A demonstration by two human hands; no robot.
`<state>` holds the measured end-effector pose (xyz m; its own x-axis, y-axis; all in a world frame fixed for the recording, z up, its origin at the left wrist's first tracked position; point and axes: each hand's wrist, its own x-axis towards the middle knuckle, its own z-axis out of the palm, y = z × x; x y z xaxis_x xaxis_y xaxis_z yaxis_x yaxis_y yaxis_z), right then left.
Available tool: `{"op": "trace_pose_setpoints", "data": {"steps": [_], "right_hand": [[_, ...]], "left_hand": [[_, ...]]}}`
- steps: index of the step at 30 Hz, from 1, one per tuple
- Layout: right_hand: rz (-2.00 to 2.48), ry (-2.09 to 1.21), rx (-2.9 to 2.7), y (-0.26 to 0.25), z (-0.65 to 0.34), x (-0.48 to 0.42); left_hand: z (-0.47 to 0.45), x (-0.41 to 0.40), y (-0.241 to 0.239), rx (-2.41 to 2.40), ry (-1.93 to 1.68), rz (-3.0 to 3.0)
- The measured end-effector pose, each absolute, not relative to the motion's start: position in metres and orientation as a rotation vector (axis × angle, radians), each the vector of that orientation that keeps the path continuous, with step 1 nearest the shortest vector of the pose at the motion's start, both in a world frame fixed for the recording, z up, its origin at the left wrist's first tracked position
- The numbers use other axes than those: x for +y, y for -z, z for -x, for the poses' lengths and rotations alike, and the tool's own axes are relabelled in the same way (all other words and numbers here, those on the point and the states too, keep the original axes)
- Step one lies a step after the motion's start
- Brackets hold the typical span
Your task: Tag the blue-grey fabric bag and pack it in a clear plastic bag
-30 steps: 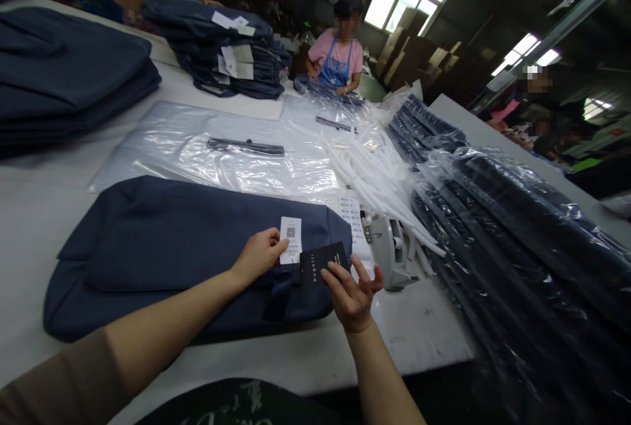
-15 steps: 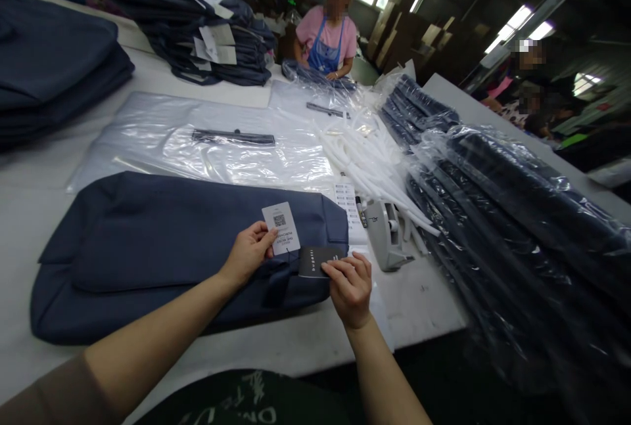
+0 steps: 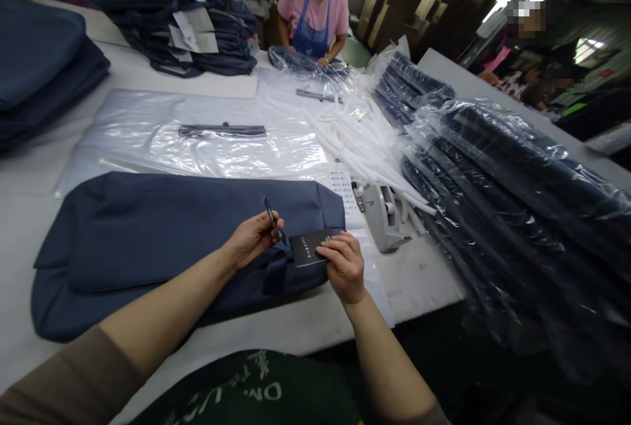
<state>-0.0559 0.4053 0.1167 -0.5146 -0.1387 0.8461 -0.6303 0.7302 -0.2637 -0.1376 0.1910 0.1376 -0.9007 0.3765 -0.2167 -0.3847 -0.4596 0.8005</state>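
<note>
Turned edge-on now, the white tag (image 3: 270,213) is pinched by left hand (image 3: 251,239) fingers; right hand (image 3: 344,266) fingers pinch the dark tag (image 3: 306,248) on the blue bag (image 3: 162,234).

A folded navy garment (image 3: 162,241) is laid flat on the white bench (image 3: 424,287). At its near right corner, a small card (image 3: 270,215), seen edge-on, is pinched by the left hand (image 3: 252,240), while a dark hang tag (image 3: 306,247) is held down on the cloth by the fingers of the right hand (image 3: 344,266). Clear plastic bags (image 3: 207,142) are spread beyond the garment. A grey tagging gun (image 3: 384,218) and white tubes (image 3: 365,149) lie to the right, beside stacked bagged garments (image 3: 517,195). A person in a pink top (image 3: 314,14) is seen across the bench.
</note>
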Motion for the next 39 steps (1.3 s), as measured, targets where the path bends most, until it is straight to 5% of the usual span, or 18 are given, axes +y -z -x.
{"op": "trace_pose_setpoints", "data": {"steps": [10,24,39], "right_hand": [[-0.656,-0.565,-2.046,-0.112,0.05,0.411],[-0.603,-0.594,-2.016,-0.1,0.047,0.421],[-0.528,-0.758,-2.068,-0.101,0.054,0.412]], "left_hand": [[0.134,0.193,-0.149,1.819,-2.236,0.048],[0.129,0.185,-0.151,1.31,-2.216,0.017],[0.144,0.196,-0.157,1.98,-2.143,0.021]]}}
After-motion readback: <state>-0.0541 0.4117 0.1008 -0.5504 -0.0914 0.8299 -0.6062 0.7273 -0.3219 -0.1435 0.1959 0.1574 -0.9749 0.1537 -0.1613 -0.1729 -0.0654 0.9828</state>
